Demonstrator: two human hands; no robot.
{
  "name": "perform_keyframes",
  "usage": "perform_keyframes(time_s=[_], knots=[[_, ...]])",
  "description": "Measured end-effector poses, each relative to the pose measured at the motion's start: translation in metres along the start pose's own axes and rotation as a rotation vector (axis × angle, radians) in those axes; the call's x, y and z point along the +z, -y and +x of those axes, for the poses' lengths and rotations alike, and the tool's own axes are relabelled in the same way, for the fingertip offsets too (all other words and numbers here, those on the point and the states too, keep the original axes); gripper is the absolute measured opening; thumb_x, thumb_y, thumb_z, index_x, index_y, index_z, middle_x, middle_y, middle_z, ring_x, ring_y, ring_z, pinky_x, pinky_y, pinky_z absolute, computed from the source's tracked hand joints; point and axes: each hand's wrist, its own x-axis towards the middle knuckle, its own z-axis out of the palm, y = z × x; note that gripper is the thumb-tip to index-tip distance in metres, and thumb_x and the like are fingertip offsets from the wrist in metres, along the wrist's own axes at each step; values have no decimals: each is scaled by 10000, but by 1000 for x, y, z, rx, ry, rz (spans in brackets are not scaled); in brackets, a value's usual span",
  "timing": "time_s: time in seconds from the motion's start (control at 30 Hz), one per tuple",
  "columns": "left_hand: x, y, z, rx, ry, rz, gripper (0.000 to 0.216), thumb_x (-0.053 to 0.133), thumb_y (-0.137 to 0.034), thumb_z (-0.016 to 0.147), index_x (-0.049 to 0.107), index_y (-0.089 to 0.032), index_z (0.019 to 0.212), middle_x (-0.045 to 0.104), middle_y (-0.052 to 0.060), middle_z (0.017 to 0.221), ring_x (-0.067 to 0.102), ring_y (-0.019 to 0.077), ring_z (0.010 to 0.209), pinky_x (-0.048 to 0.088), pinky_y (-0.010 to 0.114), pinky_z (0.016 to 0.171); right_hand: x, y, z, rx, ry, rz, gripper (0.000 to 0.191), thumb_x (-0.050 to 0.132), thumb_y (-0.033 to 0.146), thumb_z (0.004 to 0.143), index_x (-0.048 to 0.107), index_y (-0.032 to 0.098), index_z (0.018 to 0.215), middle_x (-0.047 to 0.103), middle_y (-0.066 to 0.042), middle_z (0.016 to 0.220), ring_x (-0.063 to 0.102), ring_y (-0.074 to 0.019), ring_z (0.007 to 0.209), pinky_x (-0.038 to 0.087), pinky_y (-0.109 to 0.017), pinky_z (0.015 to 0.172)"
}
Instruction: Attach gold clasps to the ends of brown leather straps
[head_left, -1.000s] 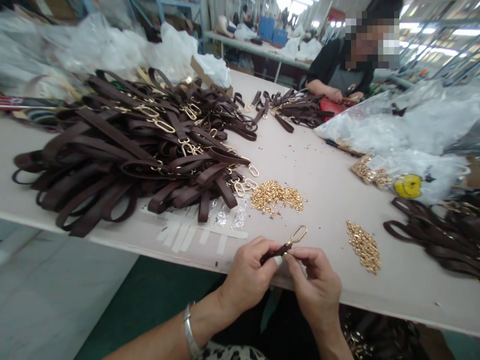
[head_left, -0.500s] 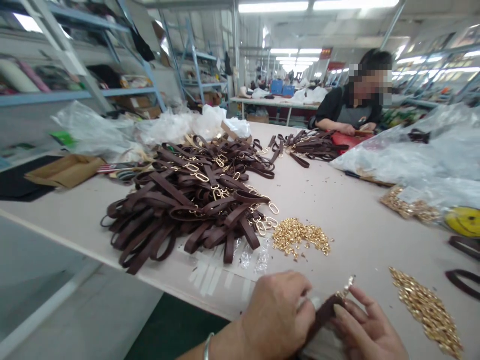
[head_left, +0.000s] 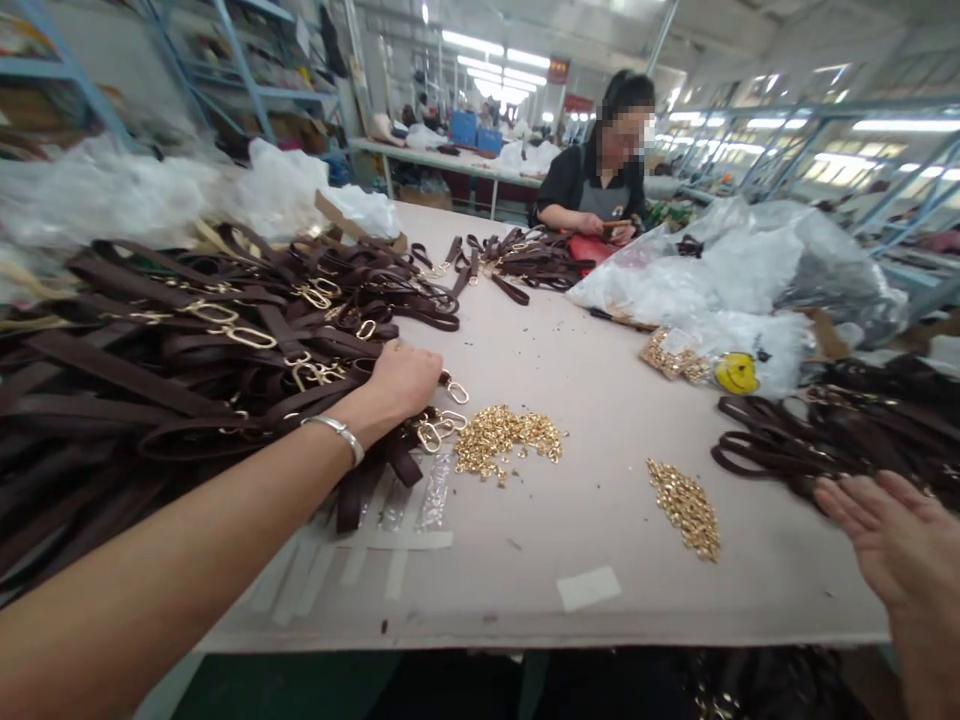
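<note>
Left hand (head_left: 406, 378) at the left strap heap (head_left: 247, 380), right hand (head_left: 892, 530) at the right strap heap (head_left: 862, 425)

The left forearm slants in from the lower left corner, a silvery metal bracelet (head_left: 337, 437) at its wrist. Its hand lies knuckles up, fingers curled downward at the inner edge of the heap; the fingertips are hidden, so I cannot tell whether this grip has closed on a strap. A slim oval ring (head_left: 457, 392) of gold-toned metal sticks out just beside the knuckles. The right arm rises at the right edge, fingers extended side by side over the near edge of its heap. That grip is wide and loose, with nothing visibly clasped; contact with the straps cannot be made out.

The straps are dark brown, flat, smooth and leather-like, bent into long loops and tangled, many ending in gold-toned fittings. Between the hands, on the pale, matte worktop (head_left: 570, 530), lie a rounded pile of small shiny gold-toned pieces (head_left: 506, 440) and a narrower, elongated pile of gold-toned pieces (head_left: 684, 510). Clear, crinkled plastic sachets (head_left: 435, 492) lie near whitish tape strips (head_left: 397, 541). A pale rectangular slip (head_left: 589, 588) lies flat near the front edge.
</note>
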Motion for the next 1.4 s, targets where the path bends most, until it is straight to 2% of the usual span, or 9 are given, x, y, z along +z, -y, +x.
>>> perform_keyframes(time_s=[0.1, 0.3, 0.57, 0.63, 0.73, 0.8, 0.9, 1.2, 1.4], knots=[[3, 0, -1, 13, 6, 45, 245, 464, -55, 832, 701, -106, 864, 720, 181, 938, 619, 294, 953, 330, 420, 892, 29, -3, -50, 117, 65, -39, 522, 755, 514, 683, 672, 234, 1115, 654, -191, 1222, 650, -325, 1071, 486, -520, 969], [-3, 0, -12, 27, -15, 41, 253, 443, -58, 833, 682, -74, 916, 698, 204, 947, 614, 297, 937, 378, 405, 849, 118, 30, -169, -548, 717, -154, 204, 559, 320, 908, 702, 242, 1031, 724, -64, 1025, 655, -228, 985, 509, -404, 914], [-52, -11, -54, 42, -74, -185, 269, 422, -91, 845, 622, -94, 1025, 687, 138, 918, 639, 221, 823, 461, 329, 741, 201, 71, -187, -559, 738, -381, 162, 548, 279, 923, 689, 215, 974, 723, -46, 943, 670, -203, 848, 494, -320, 787], [-59, -17, -69, 30, -36, -329, 262, 426, -120, 852, 628, -141, 1018, 686, 76, 827, 639, 180, 755, 474, 283, 683, 207, 73, -186, -578, 754, -450, 147, 555, 263, 913, 693, 216, 925, 722, -44, 915, 671, -206, 840, 483, -317, 779], [-58, -30, -93, -105, 200, -955, 238, 438, -170, 849, 625, -167, 996, 611, -2, 637, 587, 128, 560, 459, 227, 535, 209, 74, -185, -577, 772, -487, 158, 538, 231, 906, 695, 221, 890, 725, -38, 898, 674, -199, 833, 474, -309, 785], [-51, -40, -107, -228, 335, -1425, 200, 485, -167, 805, 620, -156, 951, 611, -6, 664, 555, 97, 508, 442, 198, 484, 208, 74, -184, -575, 775, -498, 171, 530, 209, 893, 700, 223, 897, 731, -39, 900, 676, -203, 824, 476, -312, 771], [-36, -55, -127, -381, 337, -1786, 146, 549, -172, 760, 616, -147, 887, 654, 29, 842, 589, 80, 552, 470, 189, 501, 207, 76, -182, -601, 803, -518, 185, 530, 204, 880, 711, 226, 911, 737, -46, 907, 680, -220, 828, 479, -326, 750], [-5, -81, -170, -576, 238, -2114, 188, 535, -308, 864, 595, -136, 822, 617, 30, 640, 603, 131, 607, 527, 277, 659, 205, 78, -182, -717, 835, -507, 180, 513, 259, 926, 682, 226, 872, 684, -53, 846, 634, -199, 770, 459, -309, 715], [-8, -80, -180, -615, 212, -1994, 259, 589, -304, 844, 611, -123, 1029, 573, -25, 612, 541, 93, 553, 430, 202, 591, 189, 70, -170, -647, 895, -467, 137, 525, 228, 906, 656, 220, 869, 687, -35, 876, 641, -202, 841, 477, -330, 782]])
